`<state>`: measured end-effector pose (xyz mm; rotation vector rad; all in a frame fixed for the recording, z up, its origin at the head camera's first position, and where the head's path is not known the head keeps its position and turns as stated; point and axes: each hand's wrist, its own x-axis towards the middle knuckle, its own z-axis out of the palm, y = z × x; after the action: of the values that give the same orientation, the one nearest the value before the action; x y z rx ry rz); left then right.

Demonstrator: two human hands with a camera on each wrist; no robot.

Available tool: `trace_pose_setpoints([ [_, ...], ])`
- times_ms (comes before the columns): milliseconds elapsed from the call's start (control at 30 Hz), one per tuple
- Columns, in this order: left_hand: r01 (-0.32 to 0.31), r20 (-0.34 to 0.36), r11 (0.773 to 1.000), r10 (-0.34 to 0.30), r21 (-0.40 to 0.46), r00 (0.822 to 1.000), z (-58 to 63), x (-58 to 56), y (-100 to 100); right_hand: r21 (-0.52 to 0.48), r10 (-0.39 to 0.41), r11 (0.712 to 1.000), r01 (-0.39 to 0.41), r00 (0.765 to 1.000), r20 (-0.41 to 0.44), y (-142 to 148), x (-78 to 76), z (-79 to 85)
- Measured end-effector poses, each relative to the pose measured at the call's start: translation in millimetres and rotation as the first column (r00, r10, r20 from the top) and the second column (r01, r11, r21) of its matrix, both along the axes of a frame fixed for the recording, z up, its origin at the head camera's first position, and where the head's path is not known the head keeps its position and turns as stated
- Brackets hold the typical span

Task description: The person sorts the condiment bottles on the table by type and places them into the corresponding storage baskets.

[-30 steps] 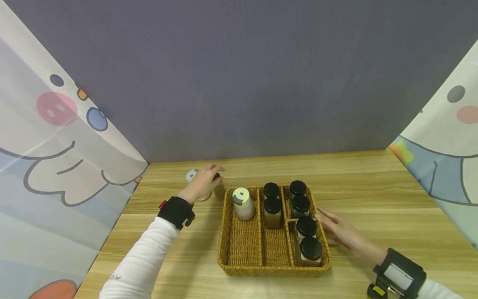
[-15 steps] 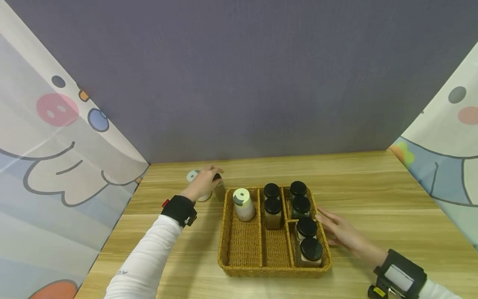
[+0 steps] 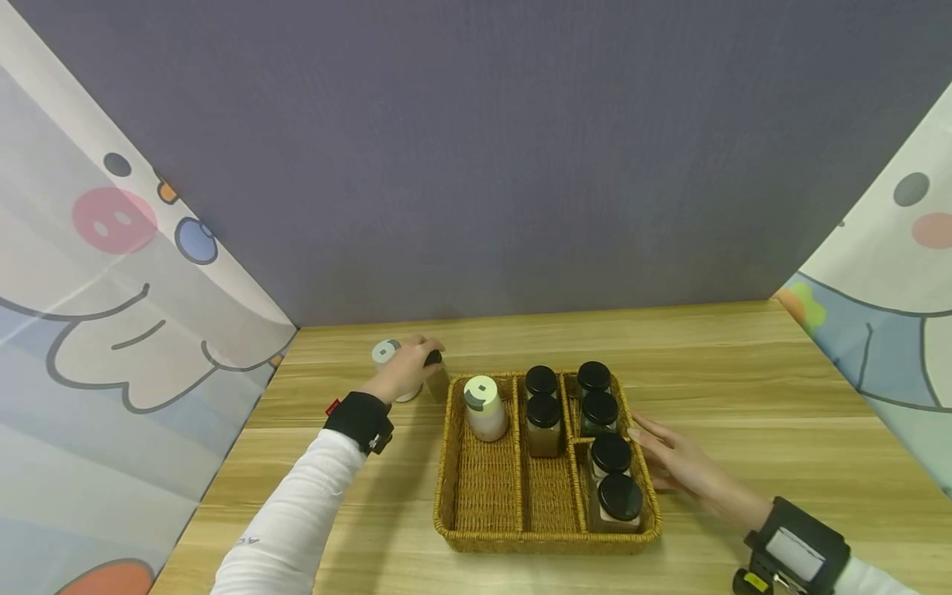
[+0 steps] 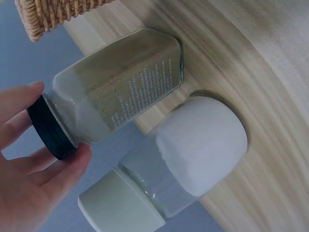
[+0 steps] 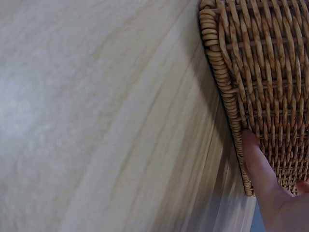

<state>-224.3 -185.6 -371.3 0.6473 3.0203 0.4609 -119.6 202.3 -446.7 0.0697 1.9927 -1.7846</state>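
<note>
My left hand [image 3: 402,371] pinches the black lid of a clear glass spice jar [image 4: 120,87] just left of the basket. In the left wrist view the jar is partly filled with brownish powder and has printed text on its side. Beside it stands a pale-lidded glass shaker bottle [image 4: 193,150] with white contents, partly hidden by the hand in the head view. My right hand [image 3: 684,467] touches the right outer side of the woven basket [image 3: 550,543]. In the right wrist view one straight finger [image 5: 258,162] lies against the weave.
Inside the basket's left compartment stands another pale-lidded bottle [image 3: 487,417]. Black-lidded jars [image 3: 544,430] stand in the middle compartment, with more jars [image 3: 620,500] in the two right ones. A grey panel [image 3: 521,165] rises behind the wooden table [image 3: 744,355].
My left hand has shifted slightly down around the jar's lid, and its fingers have closed in on it. The right hand and the basket stay in place.
</note>
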Motion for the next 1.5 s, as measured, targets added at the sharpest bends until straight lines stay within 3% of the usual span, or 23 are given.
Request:
trace_pose_setpoints([
  [333, -0.021, 0.031, 1.0, 0.02, 0.012, 0.999, -2.8, 0.0, 1.2, -0.016, -0.002, 1.0, 0.002, 1.0, 0.001, -0.2, 0.3, -0.9],
  [1100, 0.007, 0.007, 1.0, -0.008, 0.014, 1.0, 1.8, -2.1, 0.5, -0.03, -0.02, 0.999, 0.02, 1.0, 0.0, -1.2, -0.5, 0.0],
  [1500, 0.001, 0.025, 1.0, -0.001, 0.012, 1.0, 12.4, -2.3, 1.4, -0.027, -0.013, 1.0, 0.012, 1.0, -0.005, -0.2, 0.6, 0.1],
])
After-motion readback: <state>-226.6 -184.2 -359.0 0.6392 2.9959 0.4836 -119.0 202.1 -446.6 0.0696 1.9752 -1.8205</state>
